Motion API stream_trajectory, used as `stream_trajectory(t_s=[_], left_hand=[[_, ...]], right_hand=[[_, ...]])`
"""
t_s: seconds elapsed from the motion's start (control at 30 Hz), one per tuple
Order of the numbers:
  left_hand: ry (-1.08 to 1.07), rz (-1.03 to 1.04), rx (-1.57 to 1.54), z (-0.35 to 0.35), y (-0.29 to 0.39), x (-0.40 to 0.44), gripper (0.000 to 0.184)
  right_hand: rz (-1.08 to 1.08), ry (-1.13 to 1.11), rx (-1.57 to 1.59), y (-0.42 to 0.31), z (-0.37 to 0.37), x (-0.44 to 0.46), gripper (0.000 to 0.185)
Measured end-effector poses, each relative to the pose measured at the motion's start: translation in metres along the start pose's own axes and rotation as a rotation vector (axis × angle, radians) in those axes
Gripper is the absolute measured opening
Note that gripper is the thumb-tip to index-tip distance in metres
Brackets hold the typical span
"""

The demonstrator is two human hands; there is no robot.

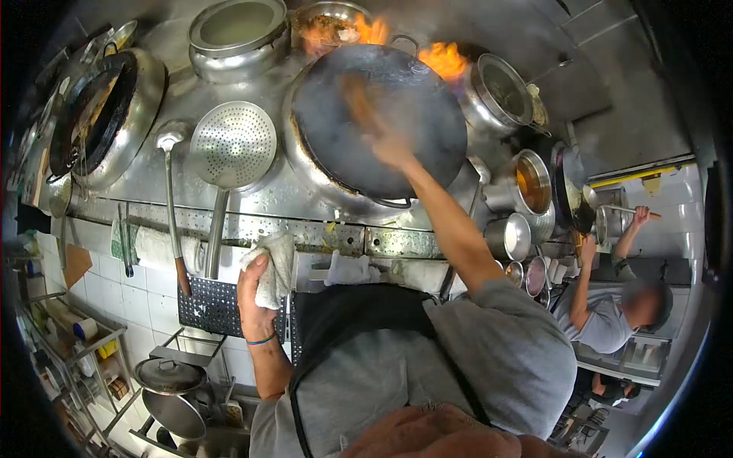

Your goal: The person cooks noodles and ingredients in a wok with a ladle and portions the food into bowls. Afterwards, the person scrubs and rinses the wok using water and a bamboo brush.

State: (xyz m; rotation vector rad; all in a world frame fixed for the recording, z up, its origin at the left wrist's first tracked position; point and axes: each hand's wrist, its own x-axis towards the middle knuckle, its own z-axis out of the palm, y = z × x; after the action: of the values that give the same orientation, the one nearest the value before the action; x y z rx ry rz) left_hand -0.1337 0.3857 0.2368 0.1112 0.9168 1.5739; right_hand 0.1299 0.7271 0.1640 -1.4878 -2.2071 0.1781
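A folded whitish cloth [276, 269] is gripped in my left hand [254, 294], closed at the front edge of the stove, thumb pressed on it. My right hand [393, 150] reaches over a large black wok [427, 114], closed around a brown wok brush [360, 105] smeared by motion. The brush points up and left across the wok's inside, and its far end is too blurred to make out. Haze or steam hangs over the wok around brush and hand. Orange flames [443, 61] rise behind the wok's far rim.
Left of the wok lie a perforated strainer [234, 145] and a ladle [169, 137]. Behind them stands a metal pot [238, 34]; another wok [95, 114] is farther left. Metal pots [527, 183] stand at right. Beyond them a co-worker [611, 305] handles a wok.
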Motion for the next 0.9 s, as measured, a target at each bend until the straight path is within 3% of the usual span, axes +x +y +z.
stream_trajectory(t_s=[0.07, 0.17, 0.2, 0.23, 0.3, 0.33, 0.43, 0.47, 0.57, 0.6, 0.7, 0.8, 0.9], left_hand=[[0.012, 0.002, 0.019, -0.001, 0.001, 0.0, 0.048], [0.037, -0.002, 0.036, -0.003, 0.003, -0.007, 0.049], [0.042, 0.0, 0.025, -0.004, 0.003, -0.007, 0.049], [0.046, 0.002, 0.011, -0.005, 0.001, -0.006, 0.049], [0.063, -0.002, -0.005, -0.01, -0.001, -0.007, 0.05], [0.072, -0.003, -0.011, -0.012, 0.001, -0.007, 0.05], [0.052, 0.012, 0.041, -0.017, 0.008, -0.008, 0.054], [0.049, 0.008, 0.032, -0.021, 0.007, -0.007, 0.054], [0.075, 0.046, 0.033, -0.02, 0.008, -0.006, 0.054], [0.062, 0.039, 0.036, -0.02, 0.008, -0.006, 0.054], [0.05, 0.033, 0.063, -0.021, 0.009, -0.004, 0.054], [0.058, 0.046, 0.101, -0.019, 0.012, -0.008, 0.055], [0.052, 0.061, 0.064, -0.017, 0.008, -0.008, 0.055]], right_hand=[[0.409, -0.62, 0.464, -0.069, -0.067, -0.01, 0.067], [0.51, -0.316, 0.371, -0.043, -0.066, 0.005, 0.07], [0.592, -0.242, 0.314, -0.004, -0.028, 0.011, 0.073], [0.56, -0.238, 0.312, -0.011, -0.026, 0.011, 0.071], [0.499, -0.243, 0.303, -0.047, -0.029, -0.001, 0.068], [0.466, -0.455, 0.487, -0.064, -0.051, -0.01, 0.071], [0.552, -0.612, 0.586, -0.04, -0.069, 0.004, 0.07], [0.574, -0.513, 0.524, -0.036, -0.078, 0.01, 0.07], [0.373, -0.19, -0.155, -0.019, -0.022, 0.014, 0.07], [0.321, -0.39, 0.089, -0.04, -0.039, 0.011, 0.07], [0.216, -0.519, 0.46, -0.061, -0.068, -0.002, 0.071], [0.524, -0.346, 0.318, 0.013, -0.031, 0.031, 0.07], [0.078, -0.065, -0.332, -0.003, 0.0, 0.008, 0.069]])
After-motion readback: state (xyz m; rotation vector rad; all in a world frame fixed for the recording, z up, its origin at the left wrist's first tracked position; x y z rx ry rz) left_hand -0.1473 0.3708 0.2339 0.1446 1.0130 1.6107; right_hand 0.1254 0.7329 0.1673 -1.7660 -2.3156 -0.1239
